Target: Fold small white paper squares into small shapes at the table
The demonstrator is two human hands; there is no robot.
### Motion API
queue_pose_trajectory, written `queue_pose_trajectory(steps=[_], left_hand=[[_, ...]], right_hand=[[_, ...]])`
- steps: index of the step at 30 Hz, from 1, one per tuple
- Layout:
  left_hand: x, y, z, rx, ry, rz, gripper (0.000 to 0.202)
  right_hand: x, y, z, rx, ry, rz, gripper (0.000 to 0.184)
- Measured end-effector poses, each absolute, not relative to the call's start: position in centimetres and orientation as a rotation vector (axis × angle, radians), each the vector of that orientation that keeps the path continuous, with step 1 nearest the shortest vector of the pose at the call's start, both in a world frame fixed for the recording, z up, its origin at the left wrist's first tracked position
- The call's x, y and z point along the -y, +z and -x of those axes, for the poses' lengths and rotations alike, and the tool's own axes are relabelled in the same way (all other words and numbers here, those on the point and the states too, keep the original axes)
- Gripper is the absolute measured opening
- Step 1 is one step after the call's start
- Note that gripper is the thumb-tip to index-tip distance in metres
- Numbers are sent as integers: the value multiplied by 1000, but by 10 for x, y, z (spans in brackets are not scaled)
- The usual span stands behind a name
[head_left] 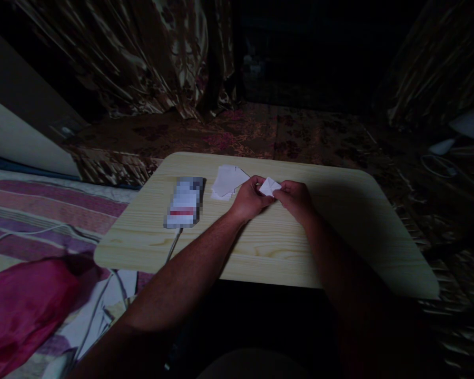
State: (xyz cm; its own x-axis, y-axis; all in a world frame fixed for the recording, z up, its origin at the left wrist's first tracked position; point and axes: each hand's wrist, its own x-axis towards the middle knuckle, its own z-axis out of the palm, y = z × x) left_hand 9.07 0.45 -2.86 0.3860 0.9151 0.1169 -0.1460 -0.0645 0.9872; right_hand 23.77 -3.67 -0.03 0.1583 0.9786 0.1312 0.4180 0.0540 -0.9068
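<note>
Two bare hands meet just above the center of the frame, both closed on one small piece of folded paper (270, 186). The left hand (249, 199) grips it from the left, its thumb along the near side; the right hand (298, 197) pinches its right corner. The piece is white, with creases running across its face — one piece only, held over a single pale wood-grain table (268, 242) that fills the middle of the frame.

Just left of the left hand lies one loose stack of white paper (226, 181); several sheets overlap, too many edges hidden to count. Whether the left hand touches the stack I cannot tell. Farther left on the table is one flat device (185, 202), its face blurred into blocks, with one pale cable (174, 245) leaving its lower end toward the near edge.

At the left of the frame one striped cover (43, 205) spreads beside the table, with one magenta cloth (27, 310) at the lower left and white sheets (90, 316) next to it, their number unclear. Two patterned curtains hang at the top — one at the upper left (142, 52), one at the upper right (442, 68). A single white lamp (472, 123) shows at the right edge, partly cut off.
</note>
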Motion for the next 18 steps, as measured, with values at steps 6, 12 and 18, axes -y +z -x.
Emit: queue_pose_trajectory(steps=[6, 12, 18], left_hand=[[-5, -27, -91, -786, 1008, -1369, 48], [-3, -26, -92, -756, 1010, -1353, 49], [-4, -28, -91, -750, 1023, -1365, 48]], right_hand=[[35, -2, -238, 1391, 800, 1522, 12], [36, -2, -236, 1394, 759, 1485, 11], [36, -1, -236, 1378, 784, 1504, 13]])
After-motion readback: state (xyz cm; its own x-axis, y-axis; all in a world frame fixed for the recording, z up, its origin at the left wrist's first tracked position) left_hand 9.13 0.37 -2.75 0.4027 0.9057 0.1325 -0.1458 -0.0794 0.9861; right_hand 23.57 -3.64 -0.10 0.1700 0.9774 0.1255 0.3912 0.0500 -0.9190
